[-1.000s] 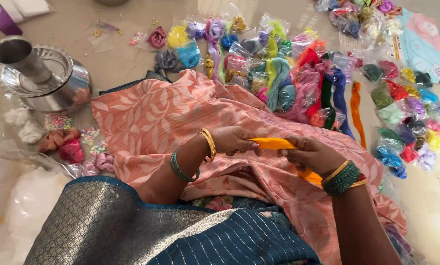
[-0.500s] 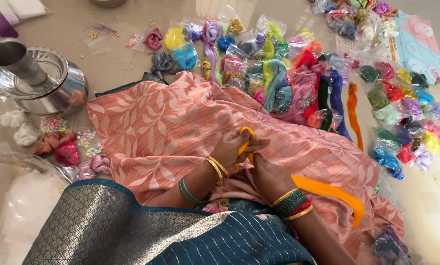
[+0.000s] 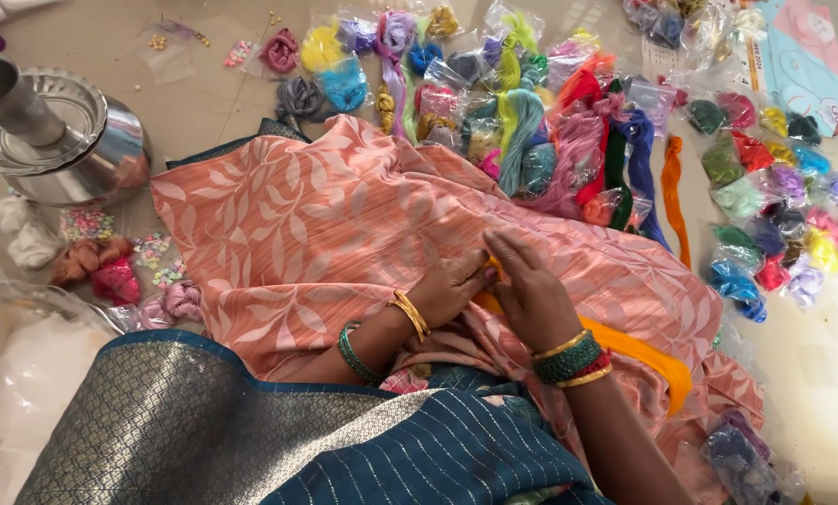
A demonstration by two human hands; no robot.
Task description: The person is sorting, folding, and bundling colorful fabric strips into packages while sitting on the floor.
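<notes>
While both hands meet on the peach cloth (image 3: 325, 243), left fingers (image 3: 470, 273) and right fingers (image 3: 512, 257) pinch orange thread (image 3: 643, 351).

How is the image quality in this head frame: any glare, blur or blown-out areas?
Head view: even daylight, hands and peach cloth sharp; bright reflections on the steel pot; floor washed out at lower right; plastic at lower left overexposed.

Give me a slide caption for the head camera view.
Both hands, left hand and right hand, pinch orange thread on peach leaf-patterned fabric.
</notes>
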